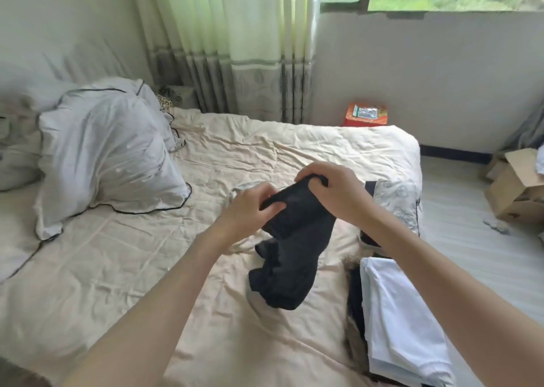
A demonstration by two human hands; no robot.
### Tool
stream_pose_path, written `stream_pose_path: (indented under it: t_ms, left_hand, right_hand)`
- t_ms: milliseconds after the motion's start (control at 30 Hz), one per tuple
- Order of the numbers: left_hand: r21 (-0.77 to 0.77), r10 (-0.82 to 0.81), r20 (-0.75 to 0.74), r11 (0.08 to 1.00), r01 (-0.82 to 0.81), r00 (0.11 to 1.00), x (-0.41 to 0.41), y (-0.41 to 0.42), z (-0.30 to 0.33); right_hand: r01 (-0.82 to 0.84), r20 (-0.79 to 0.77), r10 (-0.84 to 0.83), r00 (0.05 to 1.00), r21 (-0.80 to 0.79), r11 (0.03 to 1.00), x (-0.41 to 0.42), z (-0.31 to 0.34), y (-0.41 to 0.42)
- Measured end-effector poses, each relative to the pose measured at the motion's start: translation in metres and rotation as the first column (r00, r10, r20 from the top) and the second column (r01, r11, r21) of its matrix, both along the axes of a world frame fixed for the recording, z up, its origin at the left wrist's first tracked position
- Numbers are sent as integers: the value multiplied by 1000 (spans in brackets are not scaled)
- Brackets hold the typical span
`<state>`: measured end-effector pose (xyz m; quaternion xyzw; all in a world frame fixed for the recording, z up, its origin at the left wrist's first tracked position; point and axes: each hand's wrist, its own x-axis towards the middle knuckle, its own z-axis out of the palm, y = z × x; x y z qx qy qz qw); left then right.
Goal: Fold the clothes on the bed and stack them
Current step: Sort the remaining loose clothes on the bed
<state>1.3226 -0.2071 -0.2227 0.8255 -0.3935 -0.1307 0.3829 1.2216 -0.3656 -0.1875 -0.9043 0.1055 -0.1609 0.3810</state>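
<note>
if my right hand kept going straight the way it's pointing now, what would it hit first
Most likely the left hand. The right hand points left across the black garment both hands grip, and the left hand's fingers sit close in that line, though depth is hard to judge.

Black garment (294, 239) hangs crumpled above bed (117, 268), beside folded white stack (403, 322).

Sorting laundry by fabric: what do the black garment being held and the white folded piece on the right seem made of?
Black garment: looks like a soft matte knit, perhaps cotton; it droops limply from both hands. White folded piece: smooth thin woven cloth with a slight sheen and crisp flat folds; the fibre cannot be told.
</note>
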Motion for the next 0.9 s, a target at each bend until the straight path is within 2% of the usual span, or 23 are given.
stream_pose_path:
  t_ms: [100,167,267,400,500,600,667,700,733,800,900]
  left_hand:
    - [-4,82,127,997,-82,989,-7,40,62]
    - [17,126,268,991,-135,955,-10,70,101]
    - [7,230,488,963,-268,842,-18,117,142]
    - [32,363,589,882,-470,722,-32,186,165]
    - [30,469,580,805,-593,666,-41,238,181]
    - [-14,583,497,746,-666,643,-46,290,199]
    - [-67,688,235,716,-695,687,-50,319,207]
    - [-103,723,91,691,-715,685,-55,335,211]
    - [-124,749,8,659,-742,663,-59,351,213]
    - [-118,805,50,593,-797,591,-64,380,212]
    - [-161,863,230,490,-857,450,-69,408,210]
  right_hand:
    - [-23,61,31,998,-117,993,-9,40,14]
    - [-12,103,35,994,-219,976,-9,65,25]
    - [39,113,7,994,-400,916,1,100,47]
    - [58,141,18,990,-514,856,14,131,86]
    - [59,182,33,983,-474,878,25,151,117]
    - [39,288,29,957,-225,974,36,165,142]
    - [32,279,-20,960,-37,999,43,165,151]
    - [24,242,-38,970,62,998,47,163,158]
    - [16,197,-41,980,129,991,49,160,166]
    - [-10,156,-5,988,98,995,53,153,185]
    - [-111,222,136,966,-122,986,57,148,222]
